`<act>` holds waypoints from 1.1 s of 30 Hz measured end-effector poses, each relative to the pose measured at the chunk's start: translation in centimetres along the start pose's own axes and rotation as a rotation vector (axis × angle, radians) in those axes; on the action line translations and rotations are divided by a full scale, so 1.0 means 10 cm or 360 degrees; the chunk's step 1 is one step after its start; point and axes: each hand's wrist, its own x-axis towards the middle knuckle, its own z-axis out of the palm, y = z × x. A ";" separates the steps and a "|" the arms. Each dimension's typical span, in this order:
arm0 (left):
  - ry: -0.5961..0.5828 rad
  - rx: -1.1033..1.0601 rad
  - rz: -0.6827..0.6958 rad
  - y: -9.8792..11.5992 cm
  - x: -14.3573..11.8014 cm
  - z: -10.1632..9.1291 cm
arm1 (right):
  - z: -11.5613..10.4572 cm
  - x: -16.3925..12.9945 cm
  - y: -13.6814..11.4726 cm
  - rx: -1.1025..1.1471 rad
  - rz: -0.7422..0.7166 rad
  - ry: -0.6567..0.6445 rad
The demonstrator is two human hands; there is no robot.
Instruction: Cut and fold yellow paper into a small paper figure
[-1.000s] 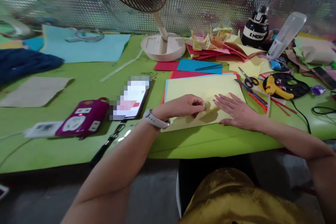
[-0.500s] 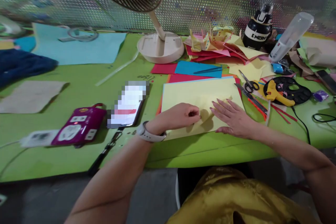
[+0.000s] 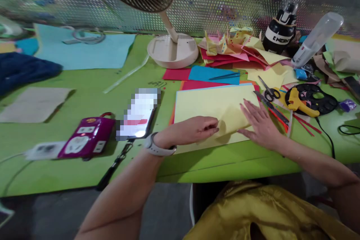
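Pale yellow paper lies flat before me, stacked over blue, red and orange sheets. A piece of yellow paper between my hands shows a raised or folded lower edge that casts a shadow. My left hand, with a grey band at the wrist, has its fingers curled and pinched at the left end of that piece. Fingers spread and palm down, my right hand presses on the right end. Just right of it lie an orange-and-black utility knife and small scissors.
A yellow glue gun rests on a black palette. Behind stand a fan, a black bottle and a clear bottle. Tweezers lie on blue paper. Left are a phone and a purple power strip.
My right hand has slid to the right along the yellow paper, away from the left hand. My left hand stays nearly in place, slightly lower. The view has shifted a little.
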 end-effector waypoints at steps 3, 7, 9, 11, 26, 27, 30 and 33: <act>-0.0030 -0.0062 -0.0019 -0.01 0.02 -0.01 | -0.04 -0.01 0.09 0.0099 0.0208 0.0048; -0.0002 -0.0104 -0.0186 -0.04 0.03 0.00 | -0.05 -0.01 0.16 0.0198 0.0277 0.0056; 0.0037 -0.0052 -0.0222 -0.05 0.03 0.02 | -0.05 -0.01 0.17 0.0255 0.0311 0.0052; 0.0081 0.0013 -0.0230 -0.05 0.03 0.05 | -0.06 0.00 0.16 0.0319 0.0348 0.0027; 0.0288 0.0220 -0.0244 -0.04 -0.03 0.06 | -0.05 0.02 0.20 0.0485 0.0356 -0.0048; 0.0280 0.0231 -0.0254 -0.05 -0.02 0.07 | -0.05 0.02 0.20 0.0445 0.0357 -0.0034; 0.0300 0.0273 -0.0244 -0.07 0.02 0.09 | -0.03 0.00 0.15 0.0220 0.0266 0.0048; 0.0308 0.0281 -0.0203 -0.10 0.03 0.10 | -0.02 -0.06 0.04 0.0064 -0.0057 0.0007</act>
